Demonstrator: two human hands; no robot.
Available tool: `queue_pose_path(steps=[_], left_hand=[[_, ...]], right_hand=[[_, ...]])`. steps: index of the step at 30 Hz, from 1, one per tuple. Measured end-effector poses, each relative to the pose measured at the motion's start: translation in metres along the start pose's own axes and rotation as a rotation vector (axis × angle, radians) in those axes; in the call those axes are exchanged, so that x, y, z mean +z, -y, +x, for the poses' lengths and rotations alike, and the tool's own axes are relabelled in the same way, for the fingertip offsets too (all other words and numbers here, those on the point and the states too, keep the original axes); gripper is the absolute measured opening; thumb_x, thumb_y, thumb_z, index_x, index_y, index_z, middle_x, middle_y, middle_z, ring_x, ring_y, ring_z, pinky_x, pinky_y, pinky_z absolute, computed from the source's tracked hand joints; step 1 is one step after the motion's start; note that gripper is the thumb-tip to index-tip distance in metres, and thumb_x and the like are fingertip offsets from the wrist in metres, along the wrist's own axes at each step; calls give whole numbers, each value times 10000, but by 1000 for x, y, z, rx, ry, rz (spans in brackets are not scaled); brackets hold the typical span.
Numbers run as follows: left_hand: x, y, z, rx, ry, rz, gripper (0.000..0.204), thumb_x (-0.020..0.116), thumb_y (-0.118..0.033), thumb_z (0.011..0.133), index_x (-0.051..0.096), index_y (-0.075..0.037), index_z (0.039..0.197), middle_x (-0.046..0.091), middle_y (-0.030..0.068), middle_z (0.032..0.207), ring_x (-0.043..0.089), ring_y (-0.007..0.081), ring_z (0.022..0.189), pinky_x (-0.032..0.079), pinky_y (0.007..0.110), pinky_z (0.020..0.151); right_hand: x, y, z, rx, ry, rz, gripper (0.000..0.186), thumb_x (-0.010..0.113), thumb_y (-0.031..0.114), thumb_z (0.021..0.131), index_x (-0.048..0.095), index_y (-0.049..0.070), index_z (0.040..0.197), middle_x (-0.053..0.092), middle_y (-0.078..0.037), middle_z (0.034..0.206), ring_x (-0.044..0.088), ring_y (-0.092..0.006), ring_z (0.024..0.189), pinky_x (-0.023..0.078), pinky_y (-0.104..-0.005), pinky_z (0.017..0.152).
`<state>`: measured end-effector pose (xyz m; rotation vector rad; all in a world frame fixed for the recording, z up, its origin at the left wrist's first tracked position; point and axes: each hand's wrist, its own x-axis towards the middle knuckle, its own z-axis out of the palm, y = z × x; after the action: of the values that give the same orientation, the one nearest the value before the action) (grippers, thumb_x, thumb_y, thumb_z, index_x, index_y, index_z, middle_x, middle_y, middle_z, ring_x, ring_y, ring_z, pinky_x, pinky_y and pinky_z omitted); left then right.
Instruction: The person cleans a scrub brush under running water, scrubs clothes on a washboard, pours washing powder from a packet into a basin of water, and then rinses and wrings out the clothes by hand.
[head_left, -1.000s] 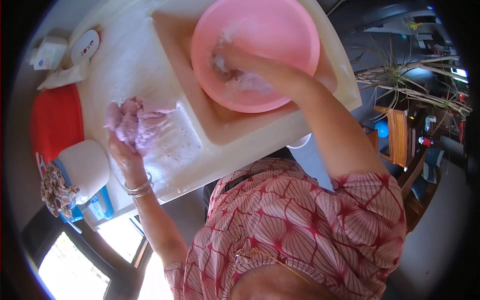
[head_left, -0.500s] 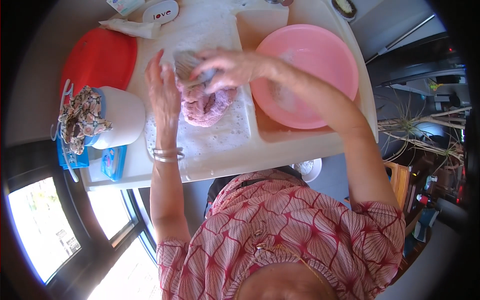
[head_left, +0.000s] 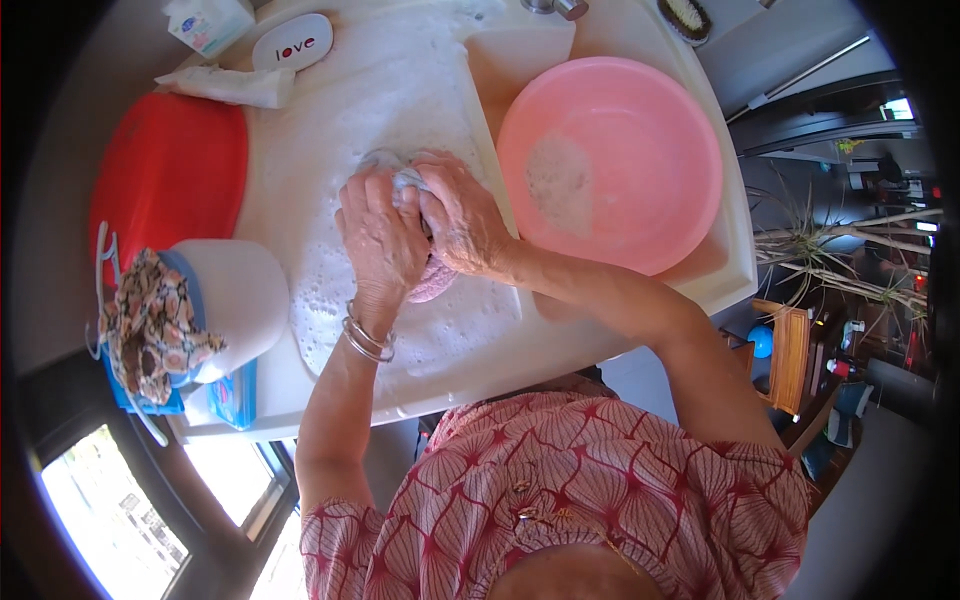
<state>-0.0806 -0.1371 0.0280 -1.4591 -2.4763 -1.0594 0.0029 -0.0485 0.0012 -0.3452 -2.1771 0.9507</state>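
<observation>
"So, what's in the grip?"
"Left hand (head_left: 383, 228) and right hand (head_left: 462, 212) both clench a pale cloth (head_left: 407, 180), bunched against a pink cloth (head_left: 433, 283) whose visible end points bodyward."
"Long axis?"
"Covered by the hands, which block the view."
"Around it?"
"Pink basin (head_left: 660, 170) just right of the grip, red plastic piece (head_left: 180, 165) left, white tub (head_left: 250, 295) left and bodyward."

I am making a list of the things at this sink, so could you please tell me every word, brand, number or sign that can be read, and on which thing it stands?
I do not copy wording out, but it stands here:
White oval piece: one short word in red and dark letters, readable.
White box, upper left: coloured printing, too small to read.
Blue pack, lower left: label too blurred to read.
</observation>
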Motion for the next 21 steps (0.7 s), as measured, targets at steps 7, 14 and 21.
queue_pose_path(steps=[7,14,21], left_hand=[[34,65,47,261,-102,298,211,490,-193,831,556,-57,978,570,148,910,548,332,805,431,440,707],[7,101,63,571,74,458,187,498,-194,834,554,-42,927,564,130,920,543,286,818,421,365,757],[-53,-37,-14,-329,-88,-692,281,458,-243,877,518,-3,1012,480,161,996,466,280,912,370,355,830]], right_hand=[[9,-38,55,-79,262,-303,216,468,129,818,529,10,988,532,-149,941,518,-357,840,439,-425,715],[9,-18,56,-183,107,-363,227,446,172,849,542,19,987,544,-181,950,527,-370,854,418,-439,754],[-34,36,-13,-29,29,159,134,510,121,798,504,79,925,519,-109,1002,438,-300,1024,311,-423,914]])
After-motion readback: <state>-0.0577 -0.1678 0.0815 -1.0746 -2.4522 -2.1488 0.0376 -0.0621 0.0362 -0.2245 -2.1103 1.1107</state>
